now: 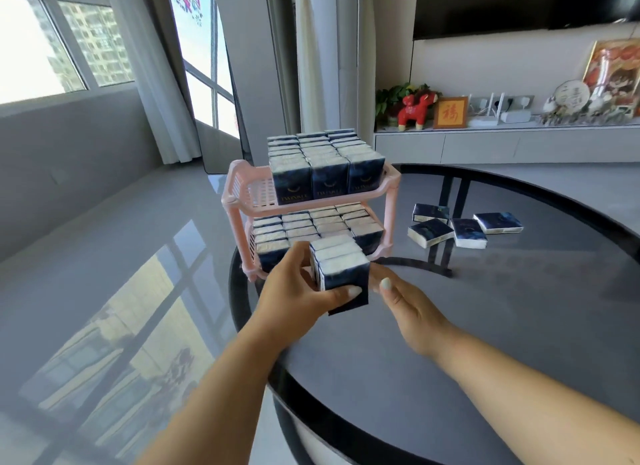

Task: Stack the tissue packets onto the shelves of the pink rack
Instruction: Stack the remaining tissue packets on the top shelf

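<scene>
Round dark glass table (502,326) bears pink rack (239,194) near bright windows (52,48).

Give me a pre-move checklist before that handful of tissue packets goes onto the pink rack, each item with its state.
1. Grip: left hand holds the bundle of packets, thumb across the front. Ok.
2. Right hand open beside the bundle, free to steady it. Ok.
3. Free space on the lower shelf: front looks packed. Cannot tell.
4. Free space on the top shelf: left part bare. Ok.
5. Pink rack upright on the table. Ok.
6. Four loose packets remain on the table. Not ok.
</scene>
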`<action>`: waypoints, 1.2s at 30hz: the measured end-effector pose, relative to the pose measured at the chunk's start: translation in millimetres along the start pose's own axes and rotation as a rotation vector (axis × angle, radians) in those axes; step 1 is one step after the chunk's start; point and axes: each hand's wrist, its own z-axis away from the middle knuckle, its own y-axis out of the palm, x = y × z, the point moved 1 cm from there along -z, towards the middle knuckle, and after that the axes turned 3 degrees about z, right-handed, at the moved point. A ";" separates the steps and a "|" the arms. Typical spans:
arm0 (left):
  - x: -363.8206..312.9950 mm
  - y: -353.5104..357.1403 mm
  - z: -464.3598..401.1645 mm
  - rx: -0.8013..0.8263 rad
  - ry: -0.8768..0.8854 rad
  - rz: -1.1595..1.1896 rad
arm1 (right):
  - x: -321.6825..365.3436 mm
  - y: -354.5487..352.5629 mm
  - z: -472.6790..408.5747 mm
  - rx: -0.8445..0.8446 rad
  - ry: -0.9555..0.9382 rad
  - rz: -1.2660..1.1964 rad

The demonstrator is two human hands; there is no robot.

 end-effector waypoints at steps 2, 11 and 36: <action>-16.3 -22.7 -0.7 -0.052 0.036 0.029 | -7.3 6.5 -7.6 -0.016 0.060 0.032; -74.5 -131.1 -55.5 -0.187 0.092 -0.029 | -21.3 27.1 -22.0 -0.098 0.112 0.396; -3.6 -147.8 -197.5 -0.038 -0.099 0.014 | -34.0 25.7 -25.7 -0.129 -0.019 0.476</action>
